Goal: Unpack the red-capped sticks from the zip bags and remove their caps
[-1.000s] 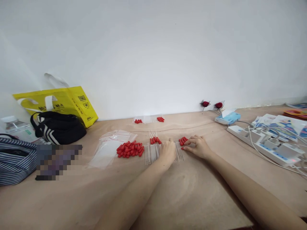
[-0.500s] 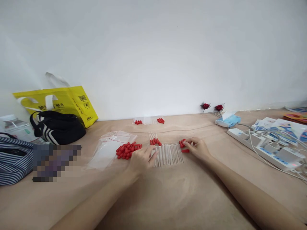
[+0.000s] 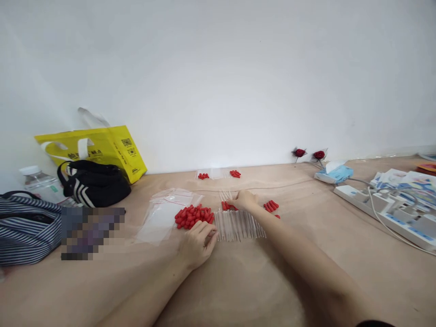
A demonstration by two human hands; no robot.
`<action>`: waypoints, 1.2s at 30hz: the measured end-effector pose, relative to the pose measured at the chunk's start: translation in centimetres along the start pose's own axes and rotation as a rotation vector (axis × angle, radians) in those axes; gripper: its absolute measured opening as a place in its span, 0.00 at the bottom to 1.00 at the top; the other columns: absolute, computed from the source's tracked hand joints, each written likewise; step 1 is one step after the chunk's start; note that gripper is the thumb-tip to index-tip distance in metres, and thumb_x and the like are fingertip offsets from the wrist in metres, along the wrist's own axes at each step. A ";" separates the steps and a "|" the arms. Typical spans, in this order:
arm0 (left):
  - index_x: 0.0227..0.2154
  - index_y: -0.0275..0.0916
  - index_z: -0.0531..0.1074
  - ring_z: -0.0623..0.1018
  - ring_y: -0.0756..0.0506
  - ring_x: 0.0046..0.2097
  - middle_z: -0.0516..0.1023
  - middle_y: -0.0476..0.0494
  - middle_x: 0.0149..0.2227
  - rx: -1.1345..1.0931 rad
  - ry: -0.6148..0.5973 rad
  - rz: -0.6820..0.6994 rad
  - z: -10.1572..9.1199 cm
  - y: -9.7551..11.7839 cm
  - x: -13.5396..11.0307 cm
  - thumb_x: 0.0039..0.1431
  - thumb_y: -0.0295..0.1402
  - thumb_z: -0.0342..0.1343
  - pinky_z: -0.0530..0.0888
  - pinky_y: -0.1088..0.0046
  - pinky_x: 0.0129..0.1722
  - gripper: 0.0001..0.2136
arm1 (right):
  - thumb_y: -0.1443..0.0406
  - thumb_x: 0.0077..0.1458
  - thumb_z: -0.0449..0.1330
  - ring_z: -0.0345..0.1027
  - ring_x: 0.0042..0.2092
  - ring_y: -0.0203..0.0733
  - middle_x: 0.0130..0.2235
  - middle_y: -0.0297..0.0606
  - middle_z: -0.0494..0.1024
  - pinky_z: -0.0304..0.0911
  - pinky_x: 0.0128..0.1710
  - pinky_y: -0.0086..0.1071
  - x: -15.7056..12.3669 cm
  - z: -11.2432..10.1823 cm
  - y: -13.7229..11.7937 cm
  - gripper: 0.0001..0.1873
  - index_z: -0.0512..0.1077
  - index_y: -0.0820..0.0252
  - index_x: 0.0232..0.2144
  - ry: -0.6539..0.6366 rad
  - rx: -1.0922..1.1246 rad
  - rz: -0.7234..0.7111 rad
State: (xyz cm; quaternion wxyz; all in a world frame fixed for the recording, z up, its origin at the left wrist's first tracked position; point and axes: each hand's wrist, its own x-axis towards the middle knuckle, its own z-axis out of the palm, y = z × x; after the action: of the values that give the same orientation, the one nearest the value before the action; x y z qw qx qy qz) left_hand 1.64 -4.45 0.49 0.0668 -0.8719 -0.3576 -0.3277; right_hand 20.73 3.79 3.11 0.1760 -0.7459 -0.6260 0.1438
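Observation:
My left hand (image 3: 198,243) rests on the table with its fingers curled in, beside a heap of small red elongated pieces (image 3: 192,216). What its fingertips hold, if anything, is hidden. My right hand (image 3: 245,200) reaches across a row of thin clear sticks or tubes (image 3: 238,225) lying side by side. Its closed fingertips are at the red ends (image 3: 225,205) of a few pale thin sticks (image 3: 224,195); their exact grip is partly hidden. Right of that hand, several red pieces (image 3: 271,206) lie in a short row, with another partly behind my forearm.
Clear zip bags (image 3: 155,218) lie left of the heap. Small bags with red pieces (image 3: 235,174) lie by the wall. At left are a yellow bag (image 3: 112,150), a black bag (image 3: 102,186) and a striped bag (image 3: 30,231). A power strip (image 3: 384,218), tissues (image 3: 334,173) and cards are at right.
My right hand has moved left from the right-hand red pieces to the red-ended sticks. My left hand has drawn back slightly towards me. The view has shifted a little.

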 end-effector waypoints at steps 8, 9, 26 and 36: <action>0.27 0.38 0.67 0.69 0.48 0.31 0.70 0.47 0.26 -0.041 -0.042 -0.009 0.1 -0.3 -0.1 0.54 0.27 0.48 0.66 0.73 0.31 0.04 | 0.60 0.43 0.56 0.70 0.32 0.48 0.27 0.46 0.76 0.57 0.29 0.34 0.3 -0.6 0.4 0.11 0.72 0.62 0.20 0.009 0.011 0.007; 0.27 0.38 0.67 0.69 0.48 0.31 0.70 0.47 0.27 -0.041 -0.039 -0.009 0.1 -0.2 -0.1 0.54 0.28 0.48 0.66 0.73 0.31 0.04 | 0.60 0.44 0.55 0.70 0.32 0.47 0.27 0.45 0.76 0.57 0.29 0.33 0.0 -1.0 0.8 0.11 0.72 0.62 0.20 0.027 0.026 -0.016; 0.34 0.42 0.71 0.69 0.46 0.38 0.74 0.47 0.33 0.151 0.149 0.240 1.3 3.3 0.9 0.56 0.31 0.48 0.60 0.61 0.44 0.07 | 0.65 0.54 0.53 0.56 0.30 0.37 0.29 0.36 0.73 0.47 0.30 0.33 -10.9 1.0 8.0 0.07 0.71 0.58 0.33 0.526 0.063 -0.935; 0.24 0.40 0.69 0.67 0.49 0.29 0.71 0.51 0.22 0.210 0.064 0.272 0.6 4.4 0.7 0.58 0.30 0.46 0.58 0.64 0.40 0.10 | 0.66 0.54 0.52 0.54 0.28 0.36 0.22 0.34 0.69 0.42 0.29 0.33 -11.4 0.7 7.5 0.08 0.71 0.59 0.28 0.504 0.023 -1.009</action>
State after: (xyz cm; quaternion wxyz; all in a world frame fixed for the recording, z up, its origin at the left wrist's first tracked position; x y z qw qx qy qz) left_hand 5.31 -7.05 0.99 0.2127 -0.8897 -0.2662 -0.3039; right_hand 25.05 -8.53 -0.86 0.3754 -0.3636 -0.8420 -0.1339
